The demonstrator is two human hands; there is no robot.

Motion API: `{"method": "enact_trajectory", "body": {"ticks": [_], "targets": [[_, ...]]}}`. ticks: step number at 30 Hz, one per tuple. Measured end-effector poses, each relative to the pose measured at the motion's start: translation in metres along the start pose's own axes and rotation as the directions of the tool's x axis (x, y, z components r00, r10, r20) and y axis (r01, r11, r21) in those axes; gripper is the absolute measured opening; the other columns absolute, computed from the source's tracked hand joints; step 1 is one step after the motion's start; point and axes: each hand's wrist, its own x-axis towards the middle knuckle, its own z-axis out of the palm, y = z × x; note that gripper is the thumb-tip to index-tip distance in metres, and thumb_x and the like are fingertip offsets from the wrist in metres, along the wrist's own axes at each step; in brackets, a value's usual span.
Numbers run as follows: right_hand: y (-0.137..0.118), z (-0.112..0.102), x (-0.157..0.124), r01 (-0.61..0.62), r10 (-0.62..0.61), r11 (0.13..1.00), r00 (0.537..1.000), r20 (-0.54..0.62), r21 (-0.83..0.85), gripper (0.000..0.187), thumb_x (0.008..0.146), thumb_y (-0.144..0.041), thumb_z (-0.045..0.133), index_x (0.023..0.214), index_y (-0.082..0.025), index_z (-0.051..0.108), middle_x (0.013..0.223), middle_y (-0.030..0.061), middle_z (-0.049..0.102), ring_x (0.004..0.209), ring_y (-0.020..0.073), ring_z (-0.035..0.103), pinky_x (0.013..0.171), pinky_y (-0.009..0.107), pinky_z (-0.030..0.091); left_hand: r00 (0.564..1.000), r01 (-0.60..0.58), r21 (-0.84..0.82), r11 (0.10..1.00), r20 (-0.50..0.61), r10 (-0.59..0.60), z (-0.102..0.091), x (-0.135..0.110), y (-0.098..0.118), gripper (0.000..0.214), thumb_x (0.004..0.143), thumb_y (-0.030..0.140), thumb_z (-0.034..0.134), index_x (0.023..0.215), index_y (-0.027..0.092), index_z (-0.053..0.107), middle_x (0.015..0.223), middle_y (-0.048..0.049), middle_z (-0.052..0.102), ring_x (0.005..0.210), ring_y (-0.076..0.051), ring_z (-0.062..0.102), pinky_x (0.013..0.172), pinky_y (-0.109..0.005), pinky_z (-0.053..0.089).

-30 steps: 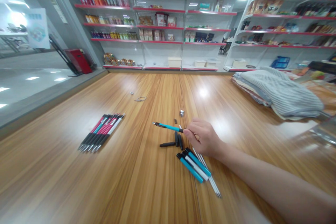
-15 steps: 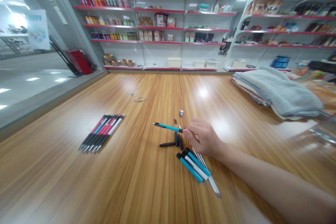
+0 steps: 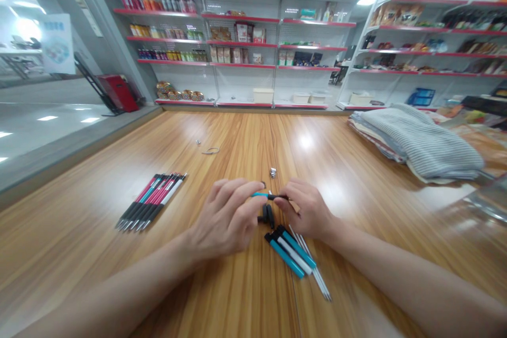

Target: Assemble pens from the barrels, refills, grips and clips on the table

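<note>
A blue pen with a black grip [image 3: 260, 195] is held level between both hands over the table. My left hand [image 3: 229, 216] pinches its blue barrel, hiding the clip end. The fingers of my right hand [image 3: 307, 206] close on the black grip end. Just below lie several short black grips [image 3: 270, 215], partly covered by my left hand. Blue and white pen barrels [image 3: 291, 253] rest side by side nearer me, with thin white refills [image 3: 320, 280] along their right. Small silver pen tips [image 3: 273, 172] sit beyond the hands.
At the left, several assembled pens [image 3: 152, 200] lie in a row. A wire ring [image 3: 210, 151] and a small silver piece [image 3: 198, 142] are farther back. Folded striped cloths [image 3: 420, 140] are stacked at the right. Stocked shelves [image 3: 241, 66] stand behind the table.
My left hand has come in from the left and taken hold of the pen's blue barrel. The right hand still grips the other end, in nearly the same place.
</note>
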Motion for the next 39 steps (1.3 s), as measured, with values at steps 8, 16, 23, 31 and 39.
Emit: {"method": "enact_trajectory", "body": {"ticks": [8,16,23,31,39], "targets": [[-0.002,0.002,0.002,0.000,0.001,1.000,0.998,-0.067,0.009,0.006,0.092,-0.023,0.053,0.088,-0.019,0.054,0.077,0.0056,0.057,0.075,0.0186,0.049,0.068,0.032,0.040,0.980,0.070,0.084,0.994,0.182,-0.085,0.013,0.009,-0.004,0.014,0.095,0.022,0.048,0.102,0.019,0.060,0.093,-0.0058,0.065,0.091,-0.021,0.055,0.083,-0.040,0.031],[-0.003,-0.002,0.002,0.017,-0.019,0.999,0.999,-0.032,-0.049,0.013,0.091,-0.027,0.055,0.081,-0.018,0.057,0.071,0.0040,0.057,0.069,0.0166,0.050,0.064,0.030,0.037,0.981,0.023,-0.001,1.000,0.192,-0.022,0.016,0.005,-0.012,0.015,0.096,0.021,0.046,0.086,0.018,0.057,0.076,-0.0024,0.058,0.076,-0.016,0.052,0.076,-0.034,0.035],[-0.006,0.001,0.000,-0.015,0.011,0.994,0.999,-0.035,-0.106,0.035,0.094,-0.028,0.048,0.060,-0.019,0.047,0.058,-0.0001,0.048,0.055,0.0124,0.042,0.056,0.030,0.028,0.991,0.035,-0.081,0.996,0.134,-0.024,0.022,0.001,-0.014,0.015,0.095,0.017,0.042,0.094,0.016,0.058,0.079,-0.0052,0.059,0.077,-0.017,0.054,0.071,-0.031,0.042],[0.012,-0.004,0.002,-0.351,0.355,0.929,0.935,0.008,-0.118,0.005,0.084,-0.020,0.055,0.079,-0.019,0.056,0.071,0.0012,0.059,0.066,0.0150,0.053,0.060,0.027,0.035,0.936,0.306,-0.057,0.950,0.202,-0.289,0.035,-0.005,-0.030,0.019,0.097,0.021,0.039,0.099,0.016,0.057,0.085,-0.0060,0.056,0.080,-0.017,0.055,0.071,-0.030,0.045],[0.013,0.004,-0.002,-0.333,0.372,0.917,0.912,0.170,-0.220,0.008,0.074,-0.015,0.059,0.073,-0.020,0.054,0.072,0.0009,0.058,0.066,0.0147,0.051,0.057,0.026,0.030,0.904,0.351,-0.044,0.935,0.277,-0.326,0.041,-0.008,-0.031,0.019,0.097,0.023,0.038,0.093,0.018,0.056,0.085,-0.0054,0.056,0.081,-0.018,0.056,0.071,-0.030,0.044]]}}
